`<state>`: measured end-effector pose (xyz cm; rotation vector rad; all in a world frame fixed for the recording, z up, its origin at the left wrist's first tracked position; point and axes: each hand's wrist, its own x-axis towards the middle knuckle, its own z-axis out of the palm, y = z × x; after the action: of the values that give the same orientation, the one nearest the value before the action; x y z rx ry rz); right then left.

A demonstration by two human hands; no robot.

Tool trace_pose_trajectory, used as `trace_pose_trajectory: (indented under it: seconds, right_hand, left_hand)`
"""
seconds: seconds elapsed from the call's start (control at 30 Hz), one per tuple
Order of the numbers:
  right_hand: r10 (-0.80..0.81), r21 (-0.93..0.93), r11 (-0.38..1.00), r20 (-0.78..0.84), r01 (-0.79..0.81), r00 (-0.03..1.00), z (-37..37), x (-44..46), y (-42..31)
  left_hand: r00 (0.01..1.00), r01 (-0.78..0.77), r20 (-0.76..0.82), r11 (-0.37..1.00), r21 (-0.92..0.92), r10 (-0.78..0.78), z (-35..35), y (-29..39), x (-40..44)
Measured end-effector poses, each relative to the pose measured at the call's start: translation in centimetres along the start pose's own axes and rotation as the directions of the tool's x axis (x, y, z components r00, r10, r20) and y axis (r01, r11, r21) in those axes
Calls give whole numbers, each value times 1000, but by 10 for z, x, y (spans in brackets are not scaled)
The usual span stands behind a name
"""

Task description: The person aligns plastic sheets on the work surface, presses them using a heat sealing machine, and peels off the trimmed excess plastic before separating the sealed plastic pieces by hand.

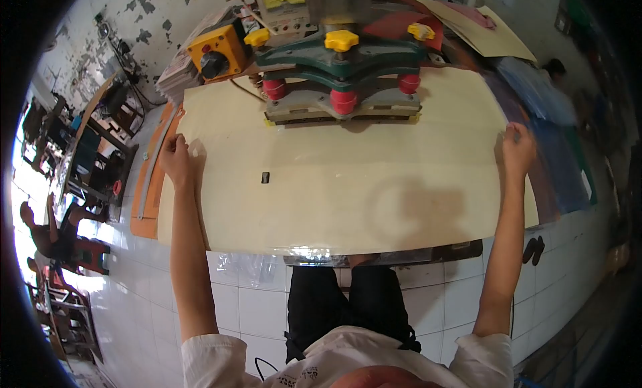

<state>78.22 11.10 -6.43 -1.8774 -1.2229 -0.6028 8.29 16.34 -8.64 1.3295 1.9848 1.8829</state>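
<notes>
A wide cream sheet (301, 214) covers the worktop in front of me, with a small dark rectangular piece (265, 178) on its left half. Shiny clear plastic (311, 255) shows along the front edge. At the sheet's left edge my left hand (175, 159) is closed, fingers pinched together. My right hand (519, 149) is closed in a similar pinch at the right edge. Both seem to grip the edge of a thin clear plastic sheet over the cream one, though its outline is hard to see. Beyond them stands a green press head (341, 57) with yellow knobs and red spacers.
A yellow control box (217, 52) with a black knob stands at the back left, near stacked papers (184, 77). Blue-tinted plastic sheets (558, 157) lie to the right. A metal ruler (152, 164) rests at the left edge. Another person (50, 231) sits far left.
</notes>
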Motion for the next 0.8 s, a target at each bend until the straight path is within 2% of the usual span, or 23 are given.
trace_pose_trajectory:
  seconds: [0.23,0.3,0.33,0.43,0.5,0.53,0.63,0.7,0.8]
  right_hand:
    - [-27,-60,998,37,29,999,-6,-2,-4]
    - [15,-160,987,143,8,990,-5,-1,-1]
    - [17,-163,987,142,7,990,-6,-3,-1]
    - [113,-181,980,176,-81,978,-15,-5,-6]
    - [236,-238,957,311,-165,921,-16,-4,-7]
    - [235,-240,957,318,-162,918,-16,-6,-5]
    - [252,-193,962,354,-193,901,-17,2,-2]
    - [240,-295,947,382,-128,893,-18,0,-4]
    - [256,-259,951,360,-167,897,-13,-1,4]
  left_hand:
    - [999,-51,10,998,38,51,1,-15,8]
    - [999,-45,12,999,31,44,1,-20,10]
    - [999,-44,15,999,30,44,1,-24,11]
    - [999,-39,4,997,68,39,2,-17,10]
    - [999,-52,-5,994,95,53,1,-13,6]
    - [999,-47,-3,994,101,48,0,-12,4]
    - [993,-108,49,989,104,104,5,-11,7]
    - [974,-180,166,973,145,156,7,-11,5]
    - [953,-261,207,947,187,221,12,-1,-5]
